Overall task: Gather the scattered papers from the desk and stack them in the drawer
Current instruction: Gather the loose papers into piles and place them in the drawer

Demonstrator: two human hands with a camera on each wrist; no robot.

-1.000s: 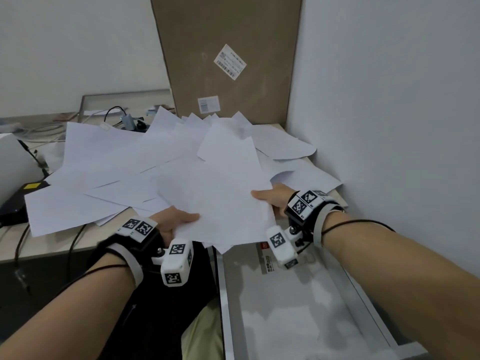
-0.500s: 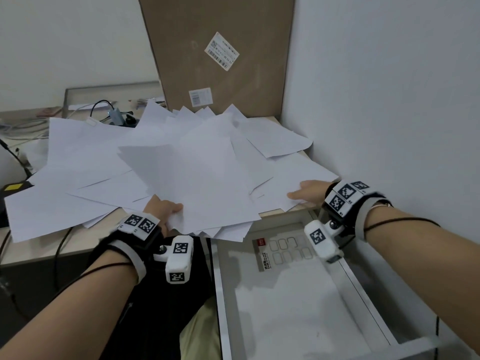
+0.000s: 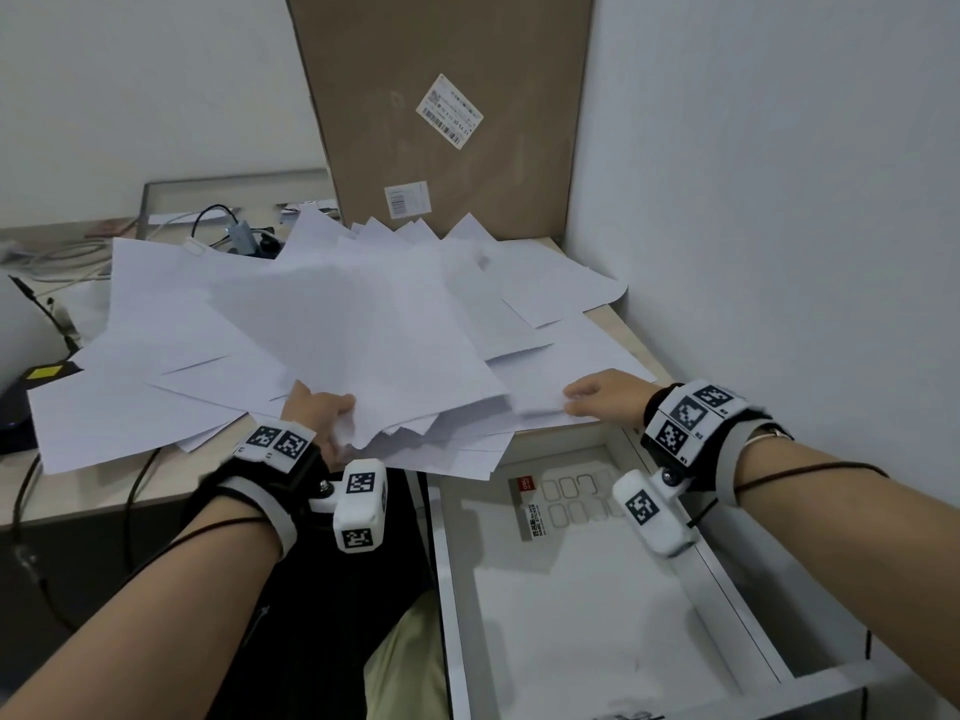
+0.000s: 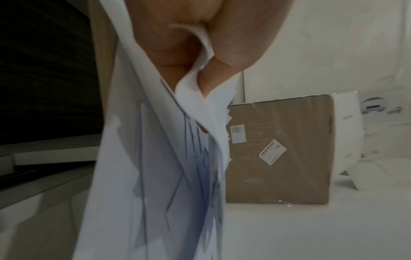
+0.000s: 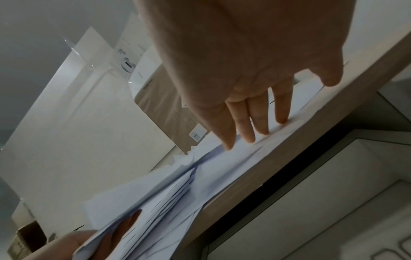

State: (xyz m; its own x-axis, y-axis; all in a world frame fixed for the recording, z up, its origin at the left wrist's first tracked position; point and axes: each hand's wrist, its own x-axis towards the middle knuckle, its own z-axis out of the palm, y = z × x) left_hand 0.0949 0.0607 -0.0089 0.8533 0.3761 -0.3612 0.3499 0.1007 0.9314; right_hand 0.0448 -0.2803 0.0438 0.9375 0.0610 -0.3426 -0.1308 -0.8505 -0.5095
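Many papers (image 3: 332, 324) bury the desk; left hand (image 3: 317, 418) pinches a sheaf, right hand (image 3: 605, 394) presses flat.

**Paper-strewn desk hemmed in by wall and box**

Loose papers (image 3: 363, 324) cover the desk (image 3: 631, 335) from its near edge to the far box (image 3: 447, 106), which stands upright against the right wall (image 3: 779, 200). Cables (image 3: 218, 220) crowd the far left. Near right, the drawer (image 3: 571, 615) lies open from above.

Dim, flat indoor light; soft shadows lower left of the head view; wrist views blurred, edges bent by wide-angle lenses.
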